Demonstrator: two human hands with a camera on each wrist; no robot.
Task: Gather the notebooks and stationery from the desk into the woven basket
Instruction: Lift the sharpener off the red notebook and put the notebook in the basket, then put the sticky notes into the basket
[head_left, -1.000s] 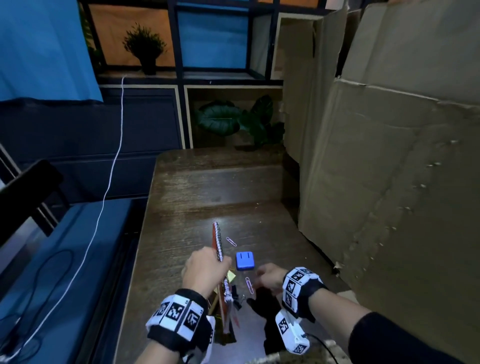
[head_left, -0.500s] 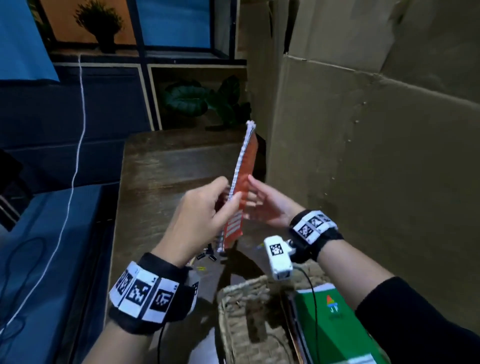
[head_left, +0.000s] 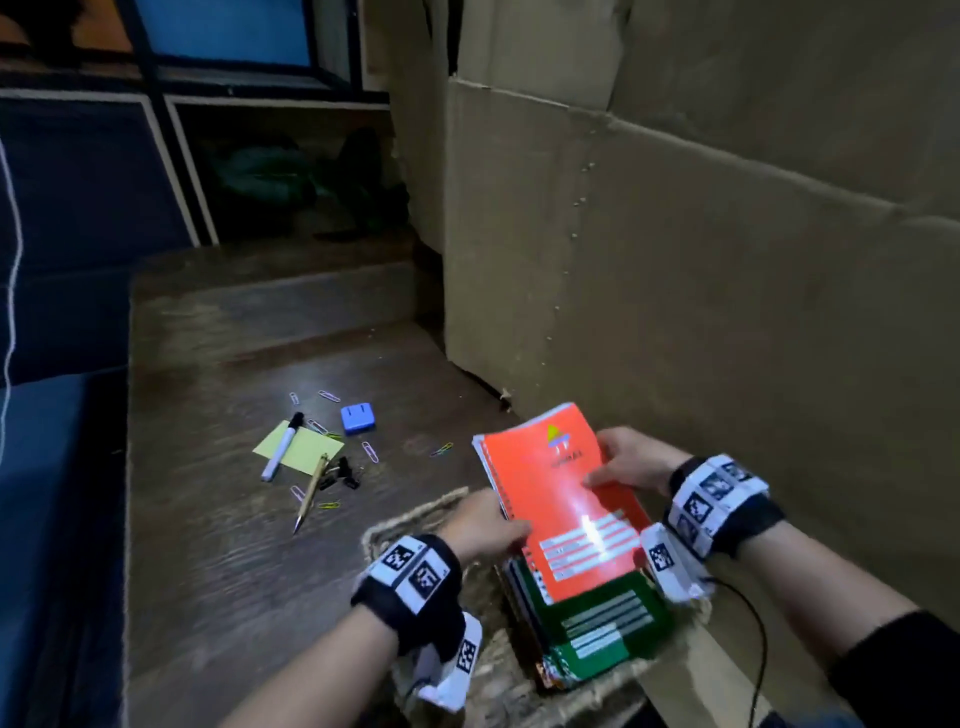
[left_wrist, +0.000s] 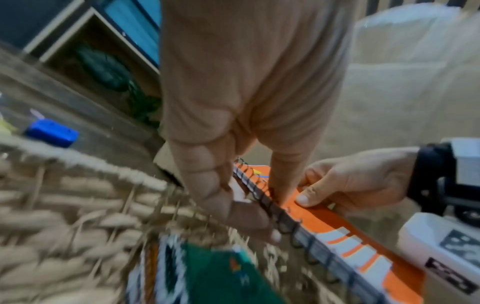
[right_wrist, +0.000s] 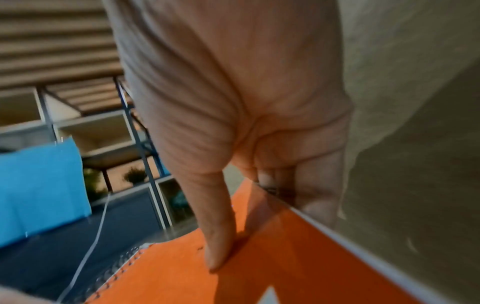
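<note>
Both hands hold an orange spiral notebook nearly flat over the woven basket, above a green notebook that lies inside it. My left hand pinches the spiral edge, thumb on top. Across the cover, my right hand grips the opposite edge, with the thumb on the cover and the fingers underneath. On the desk to the left lie a blue sharpener, a yellow sticky pad, a marker, a pen, black binder clips and several paper clips.
A tall cardboard wall stands close on the right, right behind the basket. The dark wooden desk drops off at its left edge to a blue surface. Shelving with a plant stands at the far end.
The orange notebook stood on edge on the desk, was lifted upright by both hands, and now lies nearly flat over the basket. My view has swung down and to the right.
</note>
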